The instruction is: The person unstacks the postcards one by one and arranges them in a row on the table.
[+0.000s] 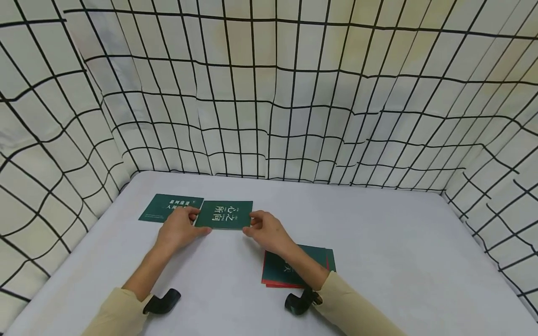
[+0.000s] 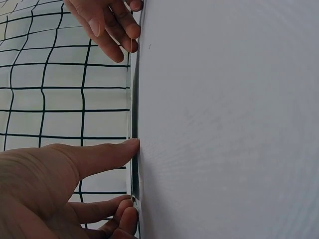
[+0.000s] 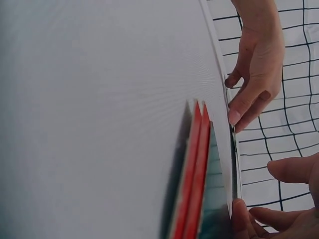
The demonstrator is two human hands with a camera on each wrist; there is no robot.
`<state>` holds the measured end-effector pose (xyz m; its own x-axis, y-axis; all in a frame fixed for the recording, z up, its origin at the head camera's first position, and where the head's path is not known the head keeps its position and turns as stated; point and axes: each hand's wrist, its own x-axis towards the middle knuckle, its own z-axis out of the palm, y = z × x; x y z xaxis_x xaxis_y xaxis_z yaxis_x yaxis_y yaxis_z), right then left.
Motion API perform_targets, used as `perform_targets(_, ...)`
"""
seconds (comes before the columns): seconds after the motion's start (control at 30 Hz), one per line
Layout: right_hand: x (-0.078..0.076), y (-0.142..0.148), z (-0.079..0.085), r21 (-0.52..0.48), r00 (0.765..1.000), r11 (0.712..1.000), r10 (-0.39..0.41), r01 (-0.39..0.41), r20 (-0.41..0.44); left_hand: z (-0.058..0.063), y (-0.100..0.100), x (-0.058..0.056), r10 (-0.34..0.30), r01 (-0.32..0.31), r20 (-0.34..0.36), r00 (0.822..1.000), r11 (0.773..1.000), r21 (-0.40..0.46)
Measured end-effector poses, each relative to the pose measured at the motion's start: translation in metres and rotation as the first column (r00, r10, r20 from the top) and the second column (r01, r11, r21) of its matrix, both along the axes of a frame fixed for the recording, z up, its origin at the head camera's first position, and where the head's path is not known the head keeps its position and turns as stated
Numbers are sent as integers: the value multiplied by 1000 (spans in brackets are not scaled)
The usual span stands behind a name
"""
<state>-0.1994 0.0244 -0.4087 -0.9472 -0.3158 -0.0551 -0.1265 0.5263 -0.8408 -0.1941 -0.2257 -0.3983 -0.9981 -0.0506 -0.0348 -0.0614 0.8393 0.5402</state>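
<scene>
Our left hand (image 1: 178, 227) holds the card (image 1: 224, 215) by its left corner, thumb extended, fingers bent; our right hand (image 1: 268, 229) bends its fingers against the right edge, whether gripping we cannot tell. The card, reading 心之所向, lies on the surface (image 1: 386, 242). Left, another card (image 1: 155, 208) partly shows 人间; our right forearm crosses a stack (image 1: 275, 263).

Wears a plain beige left sleeve (image 1: 115, 315), long, ending in a cuff on the forearm. Carries a black, rounded, elbow-shaped left fitting (image 1: 166, 301) against the left sleeve. Repeats the pattern to the right of the left sleeve: matching beige right sleeve (image 1: 357, 303), similar black right fitting (image 1: 297, 304).
</scene>
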Motion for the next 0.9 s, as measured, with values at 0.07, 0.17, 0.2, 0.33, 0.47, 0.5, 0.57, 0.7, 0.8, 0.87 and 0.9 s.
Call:
perform_targets(0.07, 1, 2, 0, 0, 1000, 1000, 3, -3, -5, 1, 2, -1, -5, 5, -6, 1000, 1000, -1)
perform_targets(0.17, 0, 3, 1, 1, 1000, 1000, 2, -2, -8, 2, 3, -2, -7, 7, -9, 1000, 1000, -2)
perform_targets(0.2, -1, 4, 1, 4, 1000, 1000, 1, -1, -7, 2, 4, -2, -8, 8, -11, 1000, 1000, -3)
perform_targets(0.33, -1, 7, 2, 19, 1000, 1000, 3, -3, -10, 1, 6, -3, -10, 10, -30, 1000, 1000, -1)
perform_targets(0.47, 2, 11, 3, 40, 1000, 999, 15, -15, -20, -2, 12, -1, -32, 33, -60, 998, 999, 26)
perform_targets(0.5, 3, 12, 4, 44, 1000, 999, 17, -16, -21, -3, 14, 0, -42, 44, -64, 997, 998, 35)
perform_targets(0.57, 5, 15, 5, 49, 999, 998, 26, -24, -31, -4, 19, 2, -67, 71, -79, 995, 996, 50)
perform_targets(0.7, 9, 22, 7, 39, 997, 999, 22, -19, -69, -4, 31, 6, -109, 117, -113, 988, 991, 70)
perform_targets(0.8, 11, 29, 10, 44, 995, 999, 7, -2, -104, -3, 40, 9, -136, 148, -136, 981, 986, 83)
perform_targets(0.87, 12, 35, 11, 52, 993, 999, -2, 9, -122, -2, 46, 10, -154, 168, -149, 977, 982, 82)
perform_targets(0.9, 12, 38, 12, 55, 992, 998, -6, 14, -128, -3, 49, 10, -162, 176, -153, 975, 981, 82)
